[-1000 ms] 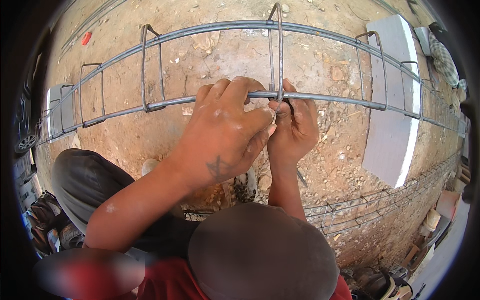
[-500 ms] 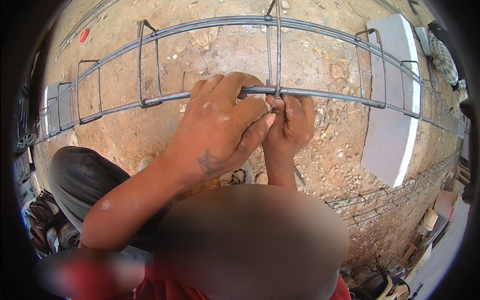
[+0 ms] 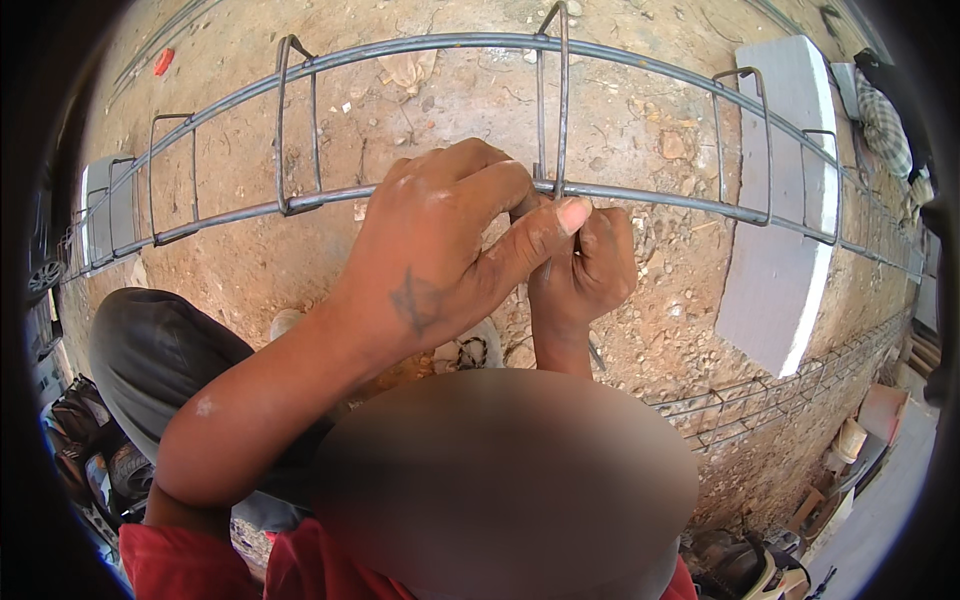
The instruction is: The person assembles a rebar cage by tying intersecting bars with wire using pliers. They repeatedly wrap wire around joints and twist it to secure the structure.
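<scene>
A long steel rebar cage crosses in front of me, its square stirrups standing along the bars. At the crossing of the nearer bar with the middle stirrup, both my hands are close together. My left hand lies over the bar, fingers curled and thumb reaching across the crossing; what its fingertips grip is hidden. Just right of the crossing and below the bar, my right hand is closed, fingers bent in. A short, thin piece of tie wire shows beside its fingers.
Grey boards lie under the cage at right and left. Another rebar cage rests on the stony dirt at lower right. Buckets stand beyond it. My bent knee is at left, and a person's checked sleeve shows at far right.
My left thumb has moved right and up, now across the crossing. The wire visible between my fingertips is now mostly covered. My right hand has turned slightly and sits a little lower.
</scene>
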### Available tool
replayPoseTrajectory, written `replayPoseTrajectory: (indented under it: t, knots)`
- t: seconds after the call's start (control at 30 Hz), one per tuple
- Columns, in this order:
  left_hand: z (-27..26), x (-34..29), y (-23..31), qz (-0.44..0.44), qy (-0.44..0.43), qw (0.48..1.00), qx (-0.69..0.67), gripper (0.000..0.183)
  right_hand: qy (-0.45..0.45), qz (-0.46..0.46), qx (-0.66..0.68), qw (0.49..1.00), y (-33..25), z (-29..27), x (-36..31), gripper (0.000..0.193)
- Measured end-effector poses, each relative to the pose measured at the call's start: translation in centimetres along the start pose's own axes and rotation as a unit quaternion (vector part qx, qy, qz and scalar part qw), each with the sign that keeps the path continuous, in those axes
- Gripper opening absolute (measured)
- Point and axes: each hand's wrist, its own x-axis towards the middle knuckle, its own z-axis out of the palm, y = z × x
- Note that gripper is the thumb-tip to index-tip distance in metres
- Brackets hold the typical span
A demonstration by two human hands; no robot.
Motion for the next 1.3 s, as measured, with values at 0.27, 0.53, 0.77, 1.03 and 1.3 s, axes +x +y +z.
replayPoseTrajectory:
  t: [0.27,0.53,0.77,1.03,1.3]
  knots:
    - [-0.1,-0.2,-0.7,0.051,0.005,0.999,0.017,0.017,0.005,-0.007,-0.003,1.0,0.2,0.5,-0.4,0.015]
    - [0.1,-0.1,-1.1,0.031,0.023,0.998,-0.039,0.017,-0.045,0.003,0.037,0.998,0.4,-0.3,0.1,0.013]
    - [-1.0,1.1,0.1,-0.129,-0.018,0.977,-0.166,0.019,-0.097,0.213,0.239,0.942,-0.1,-0.9,0.4,0.018]
    - [-0.9,0.7,0.0,-0.085,-0.053,0.987,-0.128,0.015,-0.123,0.201,0.227,0.945,0.3,-1.0,0.3,0.017]
    - [-0.2,0.0,-1.0,0.041,-0.039,0.997,0.06,0.025,-0.115,0.124,0.19,0.967,0.4,-1.0,0.0,0.017]
